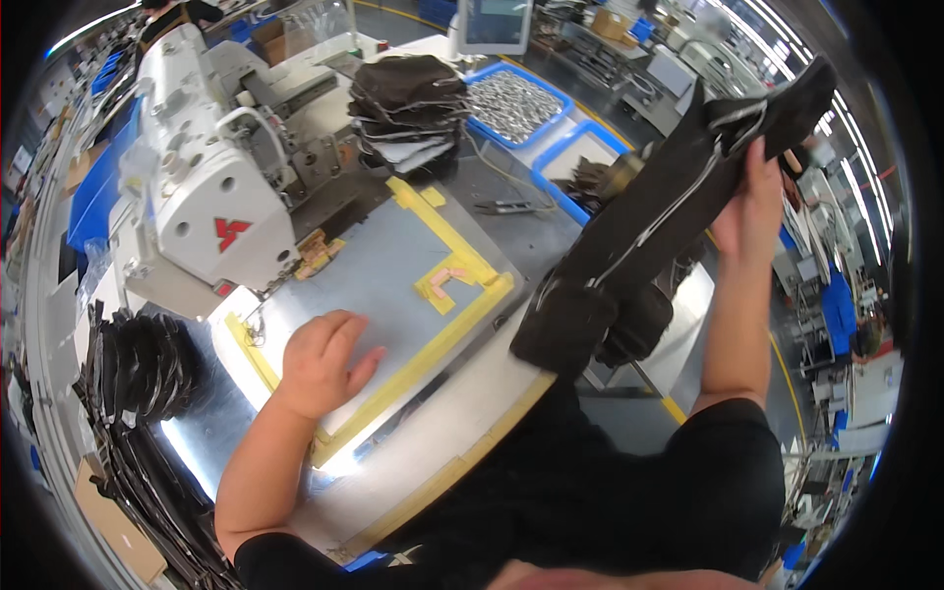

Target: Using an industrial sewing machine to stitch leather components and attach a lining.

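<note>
My right hand point(755, 211) is raised on the right side, closed around the upper end of a long black fabric piece point(649, 221). Pale stitching or edging runs along the piece, which slants down to a bulky, folded lower end near the table's front edge. Over the clear plate point(369, 261) edged with yellow tape, my left hand point(324, 364) holds nothing, its thumb apart from the fingers. Whether it touches the plate I cannot tell. To its upper left stands the white head of a sewing machine point(211, 211) with a red emblem.
Behind the plate rises a stack of dark fabric pieces point(408, 108). A blue tray point(521, 69) of small silvery parts sits farther back, beside another blue-rimmed tray point(580, 138) with dark pieces. Tweezers point(503, 207) lie on the table. More black pieces point(143, 369) hang at the left.
</note>
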Tool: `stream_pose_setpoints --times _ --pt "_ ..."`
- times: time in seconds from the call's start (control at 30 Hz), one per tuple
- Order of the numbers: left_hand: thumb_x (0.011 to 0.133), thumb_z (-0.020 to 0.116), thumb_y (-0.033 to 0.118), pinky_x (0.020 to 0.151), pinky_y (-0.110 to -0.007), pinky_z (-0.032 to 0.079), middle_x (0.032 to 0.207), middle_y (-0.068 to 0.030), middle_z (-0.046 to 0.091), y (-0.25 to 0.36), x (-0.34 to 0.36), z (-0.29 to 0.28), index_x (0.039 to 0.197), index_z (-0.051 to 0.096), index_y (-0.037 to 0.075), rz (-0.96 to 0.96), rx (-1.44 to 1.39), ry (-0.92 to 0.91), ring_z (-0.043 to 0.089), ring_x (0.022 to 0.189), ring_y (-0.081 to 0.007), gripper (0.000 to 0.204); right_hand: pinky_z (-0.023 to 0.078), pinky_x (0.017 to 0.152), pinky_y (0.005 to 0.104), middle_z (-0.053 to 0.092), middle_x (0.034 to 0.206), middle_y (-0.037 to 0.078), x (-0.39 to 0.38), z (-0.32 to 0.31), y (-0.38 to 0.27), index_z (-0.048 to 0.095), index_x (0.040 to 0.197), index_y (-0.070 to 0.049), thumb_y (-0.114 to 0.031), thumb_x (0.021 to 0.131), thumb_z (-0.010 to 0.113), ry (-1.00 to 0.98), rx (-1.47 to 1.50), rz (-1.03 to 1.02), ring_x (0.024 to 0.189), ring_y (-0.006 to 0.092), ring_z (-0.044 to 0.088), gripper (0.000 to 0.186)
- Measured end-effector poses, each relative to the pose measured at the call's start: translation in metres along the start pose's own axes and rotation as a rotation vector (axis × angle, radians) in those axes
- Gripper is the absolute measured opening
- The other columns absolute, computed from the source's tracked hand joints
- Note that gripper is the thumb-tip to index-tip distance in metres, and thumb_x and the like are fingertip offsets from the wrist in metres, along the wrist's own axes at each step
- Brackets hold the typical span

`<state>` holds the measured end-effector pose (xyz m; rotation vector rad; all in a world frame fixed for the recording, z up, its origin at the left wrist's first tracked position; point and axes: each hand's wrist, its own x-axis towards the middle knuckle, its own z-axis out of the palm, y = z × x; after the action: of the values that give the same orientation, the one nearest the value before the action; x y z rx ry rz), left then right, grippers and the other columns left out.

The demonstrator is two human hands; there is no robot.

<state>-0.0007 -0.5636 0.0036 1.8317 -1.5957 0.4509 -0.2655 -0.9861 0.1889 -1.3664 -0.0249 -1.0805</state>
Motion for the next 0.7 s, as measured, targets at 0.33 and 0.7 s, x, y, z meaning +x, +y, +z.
stream_pose_setpoints --times 0.33,0.7 --pt "0.088 0.079 0.005 0.071 -0.038 0.055 0.123 -0.0205 0.066 -0.013 -0.015 0.001 0.132 0.063 0.002 -0.246 -0.033 -0.047 0.064 0.086 -0.0325 0.048 0.058 0.094 0.0378 0.076 0.116 0.015 0.016 0.005 -0.125 0.068 0.123 0.006 -0.022 0.107 0.068 0.371 -0.465 -0.257 0.102 0.0237 0.074 0.033" --pt "0.089 0.077 0.003 0.069 -0.035 0.053 0.127 -0.0188 0.065 -0.017 -0.018 0.016 0.136 0.061 0.003 -0.295 -0.051 -0.113 0.061 0.082 -0.0283 0.049 0.060 0.087 0.0372 0.076 0.110 0.015 0.019 -0.122 -0.126 0.068 0.117 0.005 -0.022 0.098 0.081 0.655 -0.645 -0.256 0.093 0.0229 0.074 0.035"
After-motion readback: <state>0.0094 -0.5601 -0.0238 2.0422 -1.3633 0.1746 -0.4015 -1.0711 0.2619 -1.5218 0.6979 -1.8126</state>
